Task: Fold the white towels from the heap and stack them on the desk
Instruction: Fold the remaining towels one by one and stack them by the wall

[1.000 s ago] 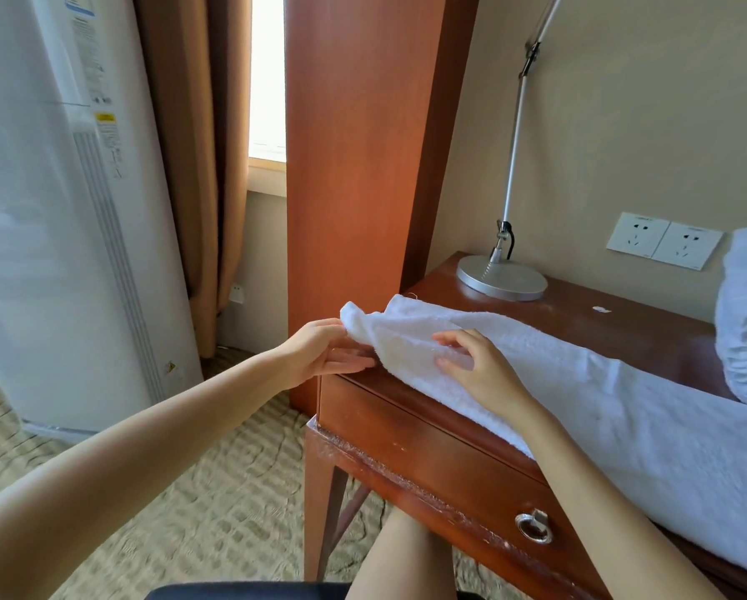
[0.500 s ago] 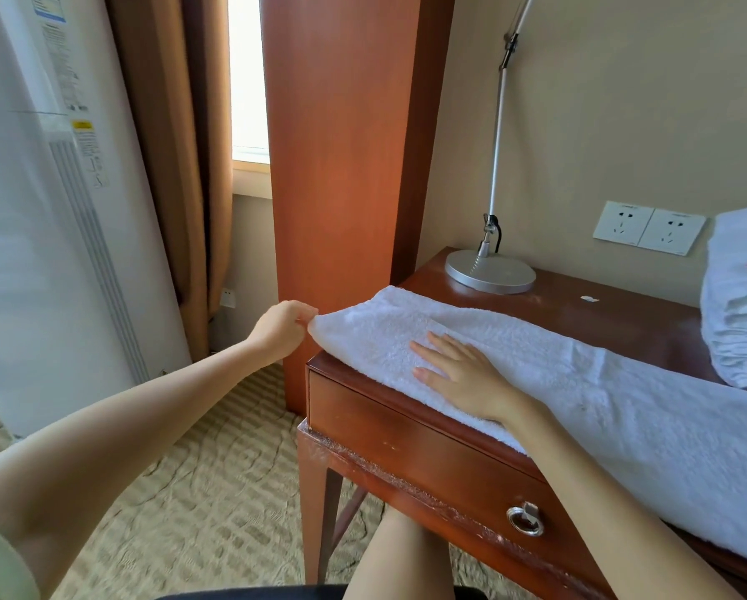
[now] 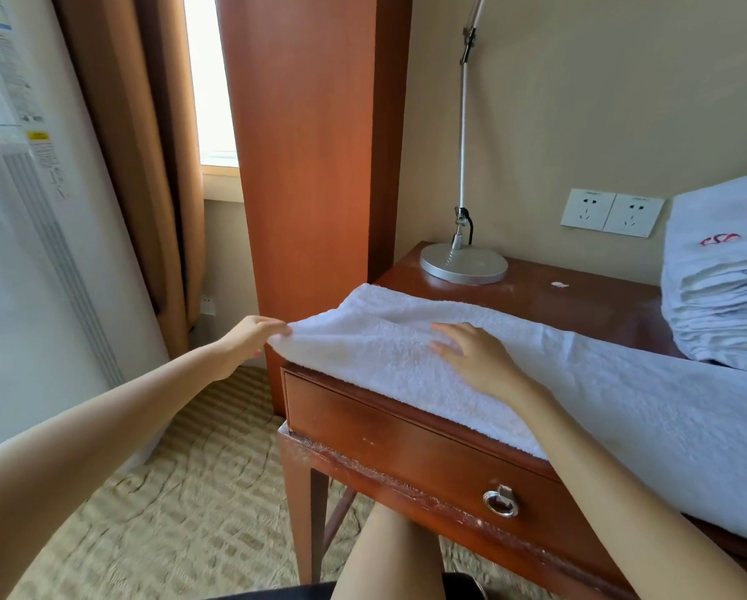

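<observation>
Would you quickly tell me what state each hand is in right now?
Left hand: pinching the end of the white towel.
Right hand: open, resting on that towel.

White towel [image 3: 536, 370] on a reddish-brown wooden counter [image 3: 579, 296]; white folded stack [image 3: 718, 296] bearing a red mark; silver lamp [image 3: 462, 264]; tan curtain [image 3: 146, 166]; beige patterned carpet [image 3: 190, 491]; white sockets [image 3: 612, 214]

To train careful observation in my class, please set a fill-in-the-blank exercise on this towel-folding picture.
The left hand pinches one end of the white towel spread over the ____.
The right hand rests on the ____.
The stack of folded towels bears a ____ logo.
Behind the white towel stands a silver ____.
Missing words: desk, towel, red, lamp.
</observation>
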The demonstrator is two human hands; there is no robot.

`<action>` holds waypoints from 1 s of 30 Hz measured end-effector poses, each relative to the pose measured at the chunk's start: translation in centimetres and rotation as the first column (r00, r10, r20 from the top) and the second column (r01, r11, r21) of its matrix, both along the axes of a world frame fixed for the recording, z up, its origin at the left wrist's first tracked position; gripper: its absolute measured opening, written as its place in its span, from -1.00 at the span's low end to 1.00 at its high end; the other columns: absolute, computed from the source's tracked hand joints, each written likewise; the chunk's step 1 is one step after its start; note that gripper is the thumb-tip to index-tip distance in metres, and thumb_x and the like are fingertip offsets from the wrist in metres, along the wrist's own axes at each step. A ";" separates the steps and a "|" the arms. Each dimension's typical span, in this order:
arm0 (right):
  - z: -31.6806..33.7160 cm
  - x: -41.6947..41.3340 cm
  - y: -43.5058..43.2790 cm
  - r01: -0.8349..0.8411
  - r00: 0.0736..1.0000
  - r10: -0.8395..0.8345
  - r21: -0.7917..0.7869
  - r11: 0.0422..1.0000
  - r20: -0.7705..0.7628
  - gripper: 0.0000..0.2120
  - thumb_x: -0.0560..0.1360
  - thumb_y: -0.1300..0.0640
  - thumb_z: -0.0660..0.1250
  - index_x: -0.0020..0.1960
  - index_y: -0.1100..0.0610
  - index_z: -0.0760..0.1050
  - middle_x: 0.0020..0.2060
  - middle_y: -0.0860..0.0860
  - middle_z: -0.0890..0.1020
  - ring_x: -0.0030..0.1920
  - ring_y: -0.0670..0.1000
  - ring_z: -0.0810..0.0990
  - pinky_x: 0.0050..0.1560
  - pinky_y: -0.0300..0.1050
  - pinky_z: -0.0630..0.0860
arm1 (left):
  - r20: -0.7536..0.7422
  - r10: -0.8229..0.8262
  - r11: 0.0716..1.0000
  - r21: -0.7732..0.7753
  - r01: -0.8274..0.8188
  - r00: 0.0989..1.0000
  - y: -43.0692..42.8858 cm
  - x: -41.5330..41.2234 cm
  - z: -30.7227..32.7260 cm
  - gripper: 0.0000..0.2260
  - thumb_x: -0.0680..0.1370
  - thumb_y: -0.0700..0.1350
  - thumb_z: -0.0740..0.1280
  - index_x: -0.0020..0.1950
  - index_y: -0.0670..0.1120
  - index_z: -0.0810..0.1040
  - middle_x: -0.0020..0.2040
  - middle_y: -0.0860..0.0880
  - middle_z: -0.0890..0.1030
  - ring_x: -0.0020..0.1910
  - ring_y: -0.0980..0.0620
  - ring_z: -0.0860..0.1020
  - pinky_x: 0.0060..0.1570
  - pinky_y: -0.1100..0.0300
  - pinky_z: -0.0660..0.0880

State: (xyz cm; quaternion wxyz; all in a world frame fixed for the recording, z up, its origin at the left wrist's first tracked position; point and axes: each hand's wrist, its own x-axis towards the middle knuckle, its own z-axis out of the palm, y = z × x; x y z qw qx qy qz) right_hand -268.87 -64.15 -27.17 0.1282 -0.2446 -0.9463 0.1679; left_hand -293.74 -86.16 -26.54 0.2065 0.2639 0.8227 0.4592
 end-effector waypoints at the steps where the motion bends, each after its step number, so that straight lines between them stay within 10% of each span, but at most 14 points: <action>1: -0.1 0.1 0.5 0.047 0.998 -0.048 -0.017 0.999 -0.038 -0.57 0.63 -0.12 0.10 0.44 0.00 0.36 0.33 0.02 0.45 0.34 0.05 0.40 0.31 -0.04 0.31 | -0.011 -0.027 0.998 -0.052 0.026 1.000 -0.4 0.1 -0.3 -0.85 0.60 -0.09 0.27 0.04 -0.12 0.58 0.11 -0.05 0.50 0.15 -0.03 0.42 0.17 0.12 0.33; 4: -0.3 0.1 1.6 0.182 0.976 -0.183 -0.019 0.983 -0.115 -0.65 0.64 -0.08 0.11 0.27 0.05 0.52 0.17 0.03 0.56 0.19 0.06 0.51 0.17 -0.01 0.45 | -0.071 -0.051 0.992 -0.115 0.043 0.996 -0.4 -0.1 -0.7 -0.77 0.60 -0.05 0.26 -0.04 -0.20 0.59 -0.12 -0.07 0.45 -0.11 0.01 0.39 -0.13 0.20 0.31; 9: 0.5 1.5 3.5 0.243 0.970 -0.244 -0.056 0.968 -0.013 -0.67 0.58 -0.12 0.23 0.25 0.01 0.50 0.13 -0.02 0.55 0.09 0.01 0.54 0.03 -0.09 0.46 | 0.012 0.016 0.994 -0.111 -0.014 1.000 1.2 0.2 0.1 -0.65 0.56 0.16 0.27 0.17 -0.06 0.52 0.07 -0.01 0.46 0.09 -0.04 0.43 -0.03 0.12 0.35; 14: 0.9 5.9 4.6 0.081 0.996 -0.086 -0.169 0.982 -0.024 -0.70 0.56 -0.05 0.29 0.27 -0.07 0.48 0.12 -0.10 0.53 0.12 -0.10 0.51 0.21 -0.11 0.45 | -0.541 0.094 0.964 -0.161 -0.212 0.836 3.6 1.7 -0.1 -0.65 0.54 0.06 0.33 0.26 -0.07 0.47 0.32 -0.16 0.38 0.22 -0.13 0.42 0.14 -0.02 0.47; 19: 1.6 14.5 6.9 0.181 0.980 -0.193 -0.188 0.965 -0.049 -0.77 0.55 0.04 0.34 0.20 -0.05 0.54 0.04 -0.12 0.58 0.08 -0.12 0.54 0.18 -0.15 0.46 | -0.713 -0.331 0.944 -0.259 0.206 0.619 9.2 8.4 0.4 -0.63 0.58 0.01 0.29 0.39 0.01 0.44 0.43 -0.10 0.35 0.42 -0.12 0.26 0.35 -0.01 0.24; 24: 1.9 26.2 8.9 0.482 0.857 -0.499 -0.144 0.864 -0.127 -0.77 0.56 0.07 0.34 0.20 0.06 0.56 0.08 -0.09 0.55 0.09 -0.17 0.48 0.03 -0.24 0.37 | -0.674 -0.700 0.644 -0.452 0.617 0.236 15.0 20.1 0.5 -0.51 0.58 0.24 0.15 0.49 0.17 0.23 0.53 0.08 0.19 0.50 0.05 0.17 0.45 0.13 0.11; 30: 1.9 37.6 9.8 0.898 0.430 -0.901 -0.077 0.433 -0.054 -0.75 0.52 -0.17 0.25 0.01 -0.04 0.55 -0.07 0.02 0.59 0.03 0.14 0.57 -0.12 -0.06 0.48 | -0.530 -0.839 0.232 -0.548 0.803 -0.119 19.6 30.6 0.2 -0.30 0.43 0.49 -0.19 0.52 0.26 0.01 0.54 0.24 -0.11 0.51 0.26 -0.22 0.49 0.13 -0.25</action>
